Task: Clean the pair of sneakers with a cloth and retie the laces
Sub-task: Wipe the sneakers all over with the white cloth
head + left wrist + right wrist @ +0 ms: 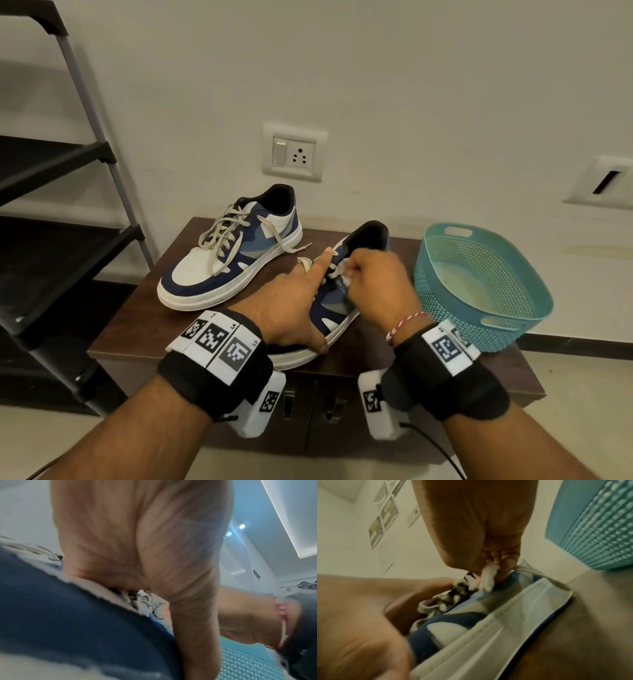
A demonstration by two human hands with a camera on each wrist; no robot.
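- While my left hand (297, 301) lies on the near sneaker (337, 310) with fingers straight, my right hand (376, 284) pinches a white cloth (488, 577) against its laces (462, 586).
- The other sneaker (233, 253) sits behind on the worktop (144, 329), beside a teal basket (479, 284).

Your head view is evenly and softly lit, sharp through the middle, with faint shadows on the wall (445, 85) and a darker patch under the shoe rack (51, 205) at left. Straight lines bow toward the edges from the wide lens. Your left wrist view is heavily blurred; the left hand (137, 540) fills it out of focus, and two ceiling lights (241, 526) glare with a bluish cast. Your right wrist view is dimmer and yellowish, motion-smeared at lower left, with only the sneaker (488, 622) sole edge near focus.
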